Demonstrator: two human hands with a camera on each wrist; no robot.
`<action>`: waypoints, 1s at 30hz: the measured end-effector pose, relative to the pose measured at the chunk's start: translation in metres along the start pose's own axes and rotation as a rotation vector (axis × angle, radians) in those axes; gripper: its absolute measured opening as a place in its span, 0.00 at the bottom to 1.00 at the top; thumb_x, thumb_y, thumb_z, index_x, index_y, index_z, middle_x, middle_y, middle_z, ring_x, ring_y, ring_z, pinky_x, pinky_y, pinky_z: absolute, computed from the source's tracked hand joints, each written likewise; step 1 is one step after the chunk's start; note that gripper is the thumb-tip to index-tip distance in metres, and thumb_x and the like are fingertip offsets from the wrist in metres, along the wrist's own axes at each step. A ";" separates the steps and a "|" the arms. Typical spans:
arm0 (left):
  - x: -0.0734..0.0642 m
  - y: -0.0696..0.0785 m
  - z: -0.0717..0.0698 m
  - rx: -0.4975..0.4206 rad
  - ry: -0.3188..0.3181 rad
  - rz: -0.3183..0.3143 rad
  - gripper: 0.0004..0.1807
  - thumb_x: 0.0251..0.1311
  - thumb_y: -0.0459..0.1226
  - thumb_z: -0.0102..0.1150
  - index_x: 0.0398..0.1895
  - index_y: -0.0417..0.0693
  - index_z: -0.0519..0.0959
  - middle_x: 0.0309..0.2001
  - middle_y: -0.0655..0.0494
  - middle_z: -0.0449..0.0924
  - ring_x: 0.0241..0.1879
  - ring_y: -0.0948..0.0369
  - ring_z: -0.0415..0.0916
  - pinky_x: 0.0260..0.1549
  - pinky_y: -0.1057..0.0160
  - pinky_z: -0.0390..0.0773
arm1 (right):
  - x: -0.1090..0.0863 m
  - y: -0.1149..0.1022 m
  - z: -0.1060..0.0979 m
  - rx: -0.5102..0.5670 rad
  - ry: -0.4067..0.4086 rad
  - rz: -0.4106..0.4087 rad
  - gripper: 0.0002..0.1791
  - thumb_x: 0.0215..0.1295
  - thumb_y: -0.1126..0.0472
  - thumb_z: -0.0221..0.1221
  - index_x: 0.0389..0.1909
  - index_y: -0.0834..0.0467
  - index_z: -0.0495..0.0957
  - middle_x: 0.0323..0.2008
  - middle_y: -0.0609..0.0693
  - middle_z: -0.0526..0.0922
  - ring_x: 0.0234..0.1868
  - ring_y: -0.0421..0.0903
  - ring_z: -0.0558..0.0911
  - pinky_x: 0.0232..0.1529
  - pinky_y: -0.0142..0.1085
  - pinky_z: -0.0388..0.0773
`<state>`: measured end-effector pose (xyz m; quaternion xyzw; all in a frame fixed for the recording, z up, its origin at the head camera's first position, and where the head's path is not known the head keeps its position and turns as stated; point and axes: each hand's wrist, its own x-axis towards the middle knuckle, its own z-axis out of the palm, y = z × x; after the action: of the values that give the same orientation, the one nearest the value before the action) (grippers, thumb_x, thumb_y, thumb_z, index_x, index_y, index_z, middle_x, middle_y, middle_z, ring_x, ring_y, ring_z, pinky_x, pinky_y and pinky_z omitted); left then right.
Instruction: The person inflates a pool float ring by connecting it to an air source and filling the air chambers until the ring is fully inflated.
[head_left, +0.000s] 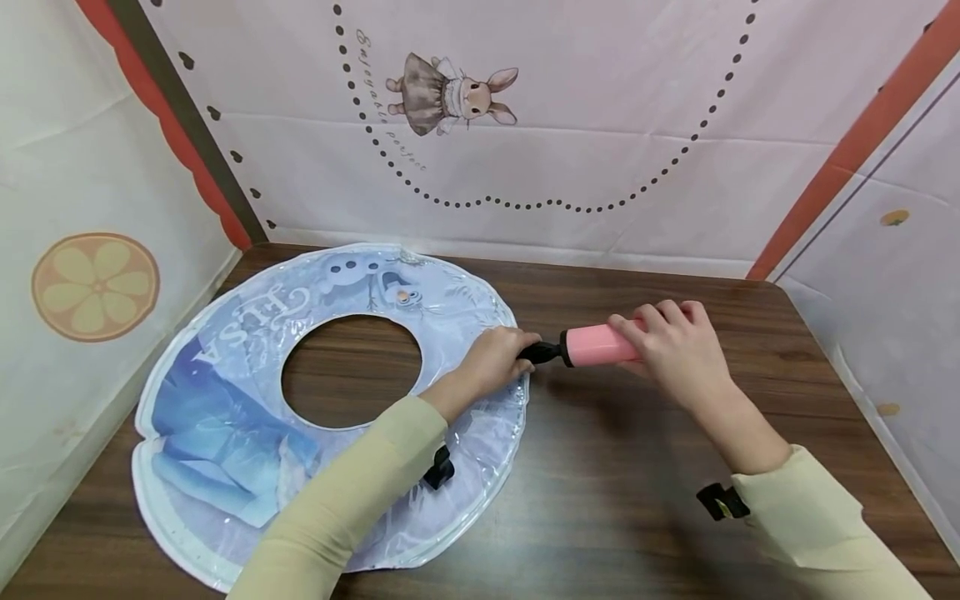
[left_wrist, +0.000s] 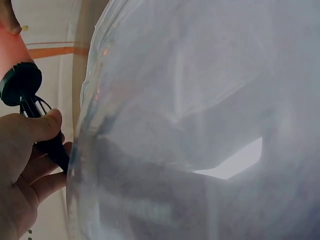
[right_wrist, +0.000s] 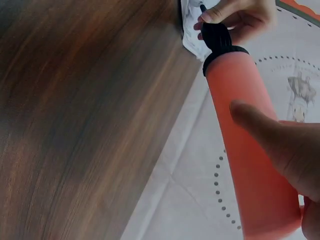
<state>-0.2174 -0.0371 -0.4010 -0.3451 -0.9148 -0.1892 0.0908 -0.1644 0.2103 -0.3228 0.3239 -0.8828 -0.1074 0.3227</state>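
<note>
A blue and lilac inflatable swim ring (head_left: 360,287), printed with a snowman and the word ELSA, lies puffed out on the left of the table. My left hand (head_left: 495,360) is over its right edge and pinches the black nozzle (head_left: 542,352) of a pink hand pump (head_left: 596,345). In the left wrist view the nozzle tip (left_wrist: 61,159) meets the edge of the ring's clear plastic. My right hand (head_left: 678,350) grips the pump's pink barrel from its far end; its thumb (right_wrist: 252,117) lies along the barrel in the right wrist view.
Brown wood-grain table (head_left: 600,500) shows in front and to the right. A printed cloth (head_left: 600,158) with a rabbit and dotted lines stands behind the table. More cloth walls (head_left: 75,417) close off both sides. Black straps sit at both sleeve cuffs.
</note>
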 end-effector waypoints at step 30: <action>-0.002 -0.001 0.001 -0.014 0.025 0.015 0.16 0.47 0.37 0.67 0.42 0.50 0.80 0.37 0.54 0.84 0.39 0.57 0.80 0.40 0.57 0.76 | -0.002 0.001 -0.009 -0.003 -0.031 0.005 0.31 0.32 0.52 0.75 0.43 0.53 0.79 0.32 0.57 0.79 0.35 0.58 0.76 0.34 0.52 0.68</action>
<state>-0.2167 -0.0391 -0.4027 -0.3503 -0.9096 -0.1991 0.1011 -0.1584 0.2121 -0.3168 0.3197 -0.8883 -0.1129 0.3098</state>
